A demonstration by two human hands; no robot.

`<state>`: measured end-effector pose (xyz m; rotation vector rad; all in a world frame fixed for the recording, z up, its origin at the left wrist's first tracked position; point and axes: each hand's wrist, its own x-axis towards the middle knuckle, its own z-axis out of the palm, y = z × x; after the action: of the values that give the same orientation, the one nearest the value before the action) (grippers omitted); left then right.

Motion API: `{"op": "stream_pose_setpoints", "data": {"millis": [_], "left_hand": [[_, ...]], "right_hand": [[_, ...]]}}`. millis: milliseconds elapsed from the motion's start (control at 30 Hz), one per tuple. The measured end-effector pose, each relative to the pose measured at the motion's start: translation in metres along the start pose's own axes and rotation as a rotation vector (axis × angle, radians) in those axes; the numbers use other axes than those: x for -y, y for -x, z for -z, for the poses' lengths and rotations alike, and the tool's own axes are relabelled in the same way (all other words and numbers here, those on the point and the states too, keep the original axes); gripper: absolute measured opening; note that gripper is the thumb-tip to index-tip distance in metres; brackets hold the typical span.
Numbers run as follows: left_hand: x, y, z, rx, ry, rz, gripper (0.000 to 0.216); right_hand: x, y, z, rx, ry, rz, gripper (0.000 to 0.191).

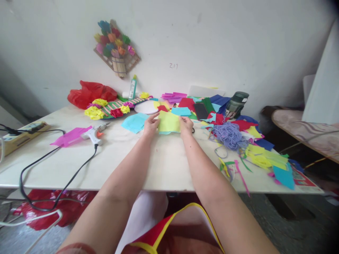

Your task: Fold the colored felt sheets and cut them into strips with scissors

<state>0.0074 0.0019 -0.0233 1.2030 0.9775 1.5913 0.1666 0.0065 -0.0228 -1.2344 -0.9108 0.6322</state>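
A yellow-green paper sheet (pixel 168 122) lies on the white table (pixel 148 165), over a light blue sheet whose edge shows beneath it. My left hand (pixel 151 124) pinches the sheet's left edge, fingers closed on it. My right hand (pixel 186 125) grips the right edge in the same way. Another light blue sheet (pixel 134 122) rests just left of my left hand.
A white glue gun (pixel 94 134) with a black cord lies on a pink sheet (pixel 70 136) at left. Purple yarn (pixel 230 135), coloured paper scraps, a dark bottle (pixel 236 103), a glue bottle (pixel 132 87), a red bag (pixel 90 93) and a power strip (pixel 19 134) surround the hands.
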Motion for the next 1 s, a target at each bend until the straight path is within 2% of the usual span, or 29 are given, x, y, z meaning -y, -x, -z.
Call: {"op": "stream_pose_setpoints", "data": {"millis": [133,333,433,633,833,1000], "left_hand": [[0.0,0.0003,-0.0006,0.028,0.038,0.047,0.06],[-0.0034,0.0018,-0.0015,-0.01,0.042,0.098,0.065],[-0.0052,0.0044,-0.0004,0.07,0.035,0.147,0.072],[-0.0055,0.0094,0.0014,0.337,0.036,0.179,0.084],[-0.0028,0.0067,-0.0006,0.386,-0.029,0.134,0.089],[-0.0011,0.0036,0.0016,0.415,-0.123,0.067,0.085]], "right_hand": [[-0.0017,-0.0007,0.0007,-0.026,-0.004,0.035,0.025],[-0.0027,-0.0024,0.0007,-0.079,-0.013,0.034,0.024],[-0.0019,-0.0031,0.001,-0.126,0.013,0.031,0.022],[-0.0038,-0.0078,0.001,-0.222,0.069,0.015,0.018],[-0.0046,-0.0073,-0.0019,-0.188,0.064,-0.009,0.015],[0.0001,-0.0038,-0.001,-0.214,0.122,0.001,0.014]]}}
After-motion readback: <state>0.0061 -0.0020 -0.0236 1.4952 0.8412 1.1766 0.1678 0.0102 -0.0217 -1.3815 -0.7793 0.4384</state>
